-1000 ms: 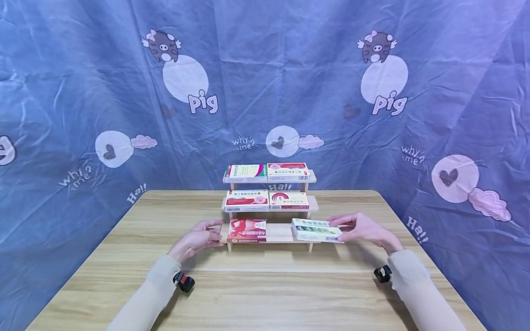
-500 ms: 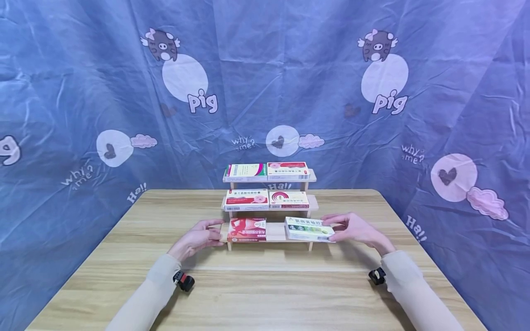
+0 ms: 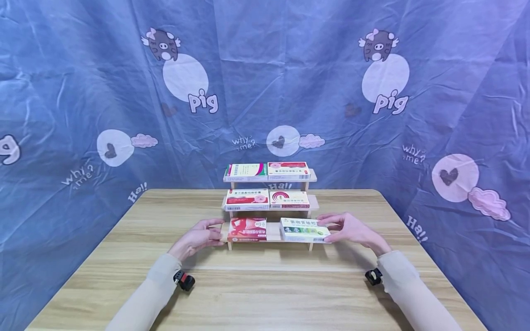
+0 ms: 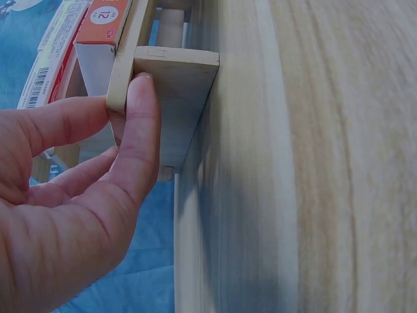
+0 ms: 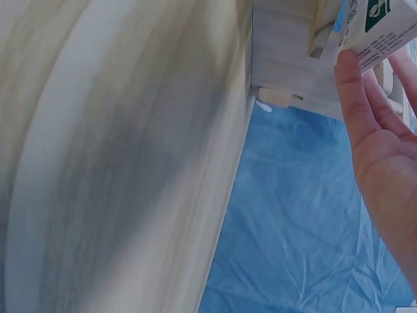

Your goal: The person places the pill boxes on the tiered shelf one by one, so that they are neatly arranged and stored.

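Note:
A three-tier wooden display rack [image 3: 273,232] stands on the table. In the left wrist view, my left hand [image 4: 85,189] pinches the end of its lowest shelf [image 4: 122,81] between thumb and fingers. My right hand [image 3: 352,231] grips the right end of a white and green medicine box [image 3: 304,231], thumb at the front and fingers behind. That box sits over the right part of the lowest shelf, its end reaching past the shelf. A red medicine box [image 3: 248,230] lies flat at the left of the same shelf, with bare wood between the two.
The middle shelf bears a red and white box [image 3: 247,199] and a cream box with red arcs [image 3: 289,199]. On top lie a green and white box [image 3: 246,171] and another red and white box [image 3: 288,170]. A blue printed curtain [image 3: 265,82] hangs behind the wooden table [image 3: 265,294].
My right hand has moved left with the white and green box, bringing it further onto the lowest shelf and closer to the red box. My left hand has stayed at the shelf's end.

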